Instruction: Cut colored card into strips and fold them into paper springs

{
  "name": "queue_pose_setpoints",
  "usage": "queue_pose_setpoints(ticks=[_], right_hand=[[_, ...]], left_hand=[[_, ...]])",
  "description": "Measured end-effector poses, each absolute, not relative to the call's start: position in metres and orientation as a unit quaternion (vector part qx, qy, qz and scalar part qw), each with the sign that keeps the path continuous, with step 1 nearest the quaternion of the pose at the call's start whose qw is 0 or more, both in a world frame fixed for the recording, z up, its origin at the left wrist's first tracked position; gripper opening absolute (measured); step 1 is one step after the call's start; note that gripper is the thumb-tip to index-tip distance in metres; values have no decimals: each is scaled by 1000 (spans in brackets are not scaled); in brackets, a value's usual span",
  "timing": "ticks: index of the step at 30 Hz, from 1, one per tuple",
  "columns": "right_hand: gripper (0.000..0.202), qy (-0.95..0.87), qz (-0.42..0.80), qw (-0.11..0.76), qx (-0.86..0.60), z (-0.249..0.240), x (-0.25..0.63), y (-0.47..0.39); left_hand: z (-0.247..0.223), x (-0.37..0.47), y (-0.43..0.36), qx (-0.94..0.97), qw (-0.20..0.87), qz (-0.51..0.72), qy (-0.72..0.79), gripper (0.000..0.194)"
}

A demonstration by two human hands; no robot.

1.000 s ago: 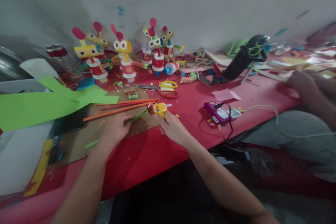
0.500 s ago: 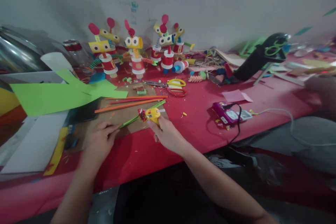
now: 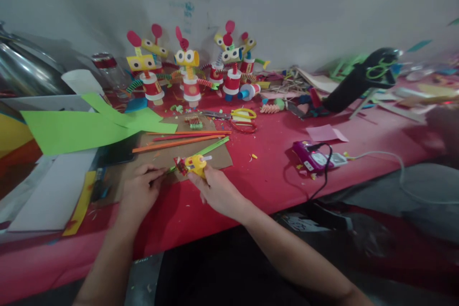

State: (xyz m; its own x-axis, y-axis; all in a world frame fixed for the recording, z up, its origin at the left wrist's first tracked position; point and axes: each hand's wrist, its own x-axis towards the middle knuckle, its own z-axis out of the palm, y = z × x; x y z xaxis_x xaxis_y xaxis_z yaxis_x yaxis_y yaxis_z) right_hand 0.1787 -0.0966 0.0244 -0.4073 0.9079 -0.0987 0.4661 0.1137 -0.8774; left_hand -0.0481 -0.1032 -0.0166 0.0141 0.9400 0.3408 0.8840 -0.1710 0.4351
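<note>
My left hand [image 3: 142, 189] pinches the near end of a narrow green paper strip [image 3: 212, 147], which slants away across a brown cardboard sheet [image 3: 221, 157]. A small yellow glue gun [image 3: 195, 164], with a whitish stick jutting from its back, is gripped in my right hand [image 3: 221, 192]. Its red-wrapped front end is over the strip, close to my left fingers; whether it touches the paper I cannot tell. Beyond the strip lie orange strips [image 3: 175, 144] and a small folded paper spring [image 3: 194, 122].
Scissors [image 3: 244, 114] with yellow and red handles lie behind the cardboard. Several paper-cup figures [image 3: 189, 88] stand along the wall. Green paper sheets [image 3: 75, 129] are at left. A purple device [image 3: 309, 157] with cables sits at right, and another person's arm [image 3: 442, 122] is at the far right.
My right hand has brought the glue gun left along the green strip, nearer to my left fingers. My left hand still pinches the strip. The view has shifted slightly.
</note>
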Motion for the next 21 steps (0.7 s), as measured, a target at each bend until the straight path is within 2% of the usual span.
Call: queue_pose_setpoints(ticks=[9,16,21], right_hand=[[25,-679,387,280,-558,15,223,-76],[32,-613,389,326,-606,6,273,-49],[31,-637,290,302,-647,17,300,-45]], left_hand=[[-15,-48,-104,698,54,288,653,33],[-13,-49,-105,705,50,256,659,32],[-7,-50,-105,730,15,196,654,34]])
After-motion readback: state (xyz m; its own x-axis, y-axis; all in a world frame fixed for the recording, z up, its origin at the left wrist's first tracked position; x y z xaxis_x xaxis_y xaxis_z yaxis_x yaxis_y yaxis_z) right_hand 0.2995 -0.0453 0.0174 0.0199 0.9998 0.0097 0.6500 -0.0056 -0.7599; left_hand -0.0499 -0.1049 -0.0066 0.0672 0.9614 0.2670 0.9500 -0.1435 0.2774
